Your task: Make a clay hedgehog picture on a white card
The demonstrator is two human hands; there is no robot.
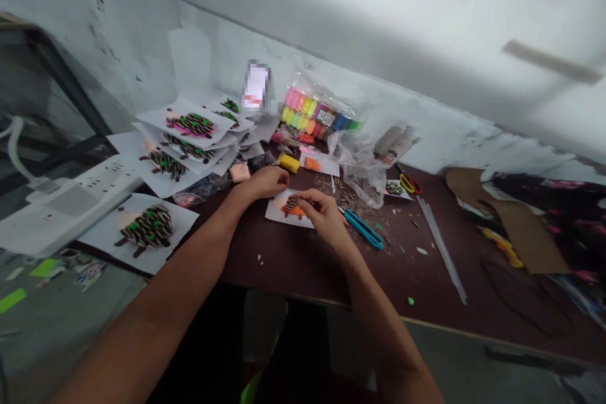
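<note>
On our maroon worktable (288,271), a paper sheet (279,213) sits between our hands, with a blue craft knife (363,229) just beside. Our left hand (258,183) lies flat at the sheet's edge, fingers together and gripping nothing; our right hand (322,211) pinches a small striped piece (292,203) above orange clay (294,211). If the sheet slides, we could smear the clay — or catch the knife.

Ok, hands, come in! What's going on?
Left hand resting at paper card edge. Right hand pinching striped bits on orange clay. Blue cutter nearby, not blocking.
</note>
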